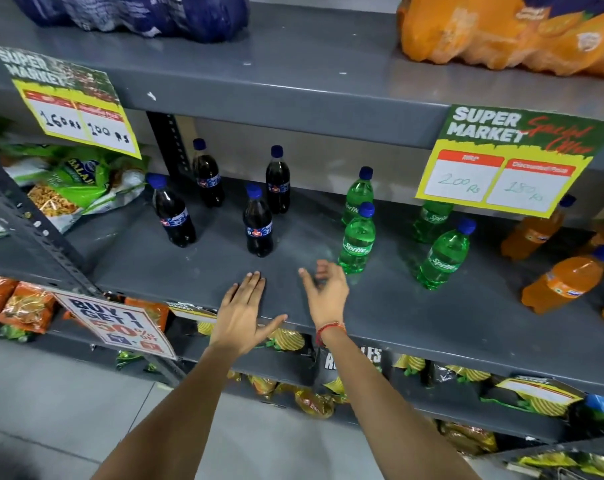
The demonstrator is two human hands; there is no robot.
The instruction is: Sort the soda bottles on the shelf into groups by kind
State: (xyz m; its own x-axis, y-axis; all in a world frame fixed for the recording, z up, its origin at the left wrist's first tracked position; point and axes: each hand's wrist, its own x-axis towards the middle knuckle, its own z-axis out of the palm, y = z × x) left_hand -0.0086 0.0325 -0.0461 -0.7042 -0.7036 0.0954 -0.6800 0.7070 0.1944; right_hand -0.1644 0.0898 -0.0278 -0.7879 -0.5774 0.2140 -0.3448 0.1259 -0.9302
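On the grey shelf (pixel 196 271) several dark cola bottles with blue caps stand at the left, the nearest one (pixel 258 221) upright. Several green Sprite bottles stand in the middle right, the closest (pixel 357 239) just beyond my right hand. Orange soda bottles (pixel 567 280) are grouped at the far right. My left hand (pixel 243 311) lies flat and open at the shelf's front edge. My right hand (pixel 326 294) hovers open over the shelf with fingers apart, holding nothing, a red thread on its wrist.
A yellow price sign (pixel 501 161) hangs from the upper shelf and hides part of one Sprite bottle. Snack bags (pixel 72 188) lie at the left. A "Buy 1 Get 1" sign (pixel 115 322) and more snack packets sit on the lower shelf. Wrapped bottle packs rest above.
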